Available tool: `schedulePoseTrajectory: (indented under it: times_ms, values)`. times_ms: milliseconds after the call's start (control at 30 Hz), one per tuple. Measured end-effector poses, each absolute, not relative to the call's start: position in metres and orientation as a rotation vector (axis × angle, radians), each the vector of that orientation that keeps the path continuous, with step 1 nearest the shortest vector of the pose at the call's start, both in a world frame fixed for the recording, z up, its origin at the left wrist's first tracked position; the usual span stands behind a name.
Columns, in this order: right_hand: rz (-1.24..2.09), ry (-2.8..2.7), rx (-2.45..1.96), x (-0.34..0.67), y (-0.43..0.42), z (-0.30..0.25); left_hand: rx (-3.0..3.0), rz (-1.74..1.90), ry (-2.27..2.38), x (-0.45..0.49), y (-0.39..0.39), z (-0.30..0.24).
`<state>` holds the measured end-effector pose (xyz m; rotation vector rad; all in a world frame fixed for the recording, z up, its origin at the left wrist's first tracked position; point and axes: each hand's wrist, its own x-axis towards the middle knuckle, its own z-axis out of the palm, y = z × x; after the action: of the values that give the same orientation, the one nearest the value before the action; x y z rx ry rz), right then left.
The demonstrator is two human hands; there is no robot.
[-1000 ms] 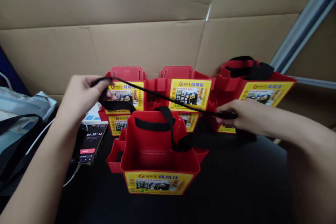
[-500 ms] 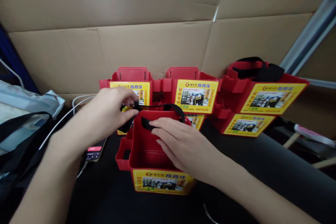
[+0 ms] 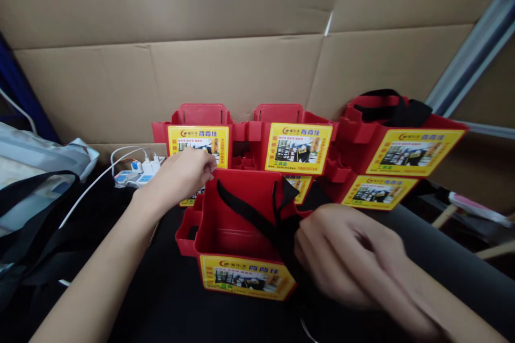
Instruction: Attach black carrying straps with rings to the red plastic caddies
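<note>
A red plastic tool box [image 3: 241, 214] with a yellow picture label [image 3: 247, 278] stands in front of me. A black webbing strap [image 3: 245, 211] comes through the left slot in its back wall and slants across the opening to the right. My right hand [image 3: 346, 254] is closed around the gathered strap at the box's right side. My left hand [image 3: 191, 169] is at the box's rear left corner, fingers bent together against the rim; what lies between them is hidden. More strap shows at the right slot.
Behind stand several stacked red boxes with yellow labels [image 3: 300, 147]; the right top one [image 3: 418, 144] carries a black strap. On the left are a power strip with plugs [image 3: 140, 171], white cables and a pale bag [image 3: 44, 163]. A cardboard wall [image 3: 233, 80] closes the back.
My right hand has moved from inside the box to its right, drawing the strap across the opening. My left hand has stayed near the rear left corner. The phone has become hidden behind my left arm.
</note>
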<state>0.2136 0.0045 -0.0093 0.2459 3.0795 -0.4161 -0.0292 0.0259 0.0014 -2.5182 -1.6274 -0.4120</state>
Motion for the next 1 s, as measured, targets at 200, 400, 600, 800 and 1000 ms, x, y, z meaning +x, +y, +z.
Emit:
schedulePoseTrajectory:
  times_ms: [200,400,600,800,1000]
  values:
    - [-0.311,3.422,1.064,0.178,-0.009,-0.030,-2.657,-0.400,-1.439,-0.027,0.029,-0.001]
    - [-0.087,3.281,0.923,0.174,-0.012,-0.036,-2.667,-0.424,-1.460,-0.025,0.028,0.000]
    - [-0.842,3.279,0.539,0.197,0.003,-0.028,-2.690,-0.436,-1.524,-0.023,0.025,0.003]
    - [-0.781,3.441,1.132,0.187,0.003,-0.025,-2.715,-0.446,-1.495,-0.025,0.028,0.002]
    - [-0.154,3.238,0.960,0.180,-0.012,-0.037,-2.742,-0.467,-1.447,-0.027,0.031,0.001]
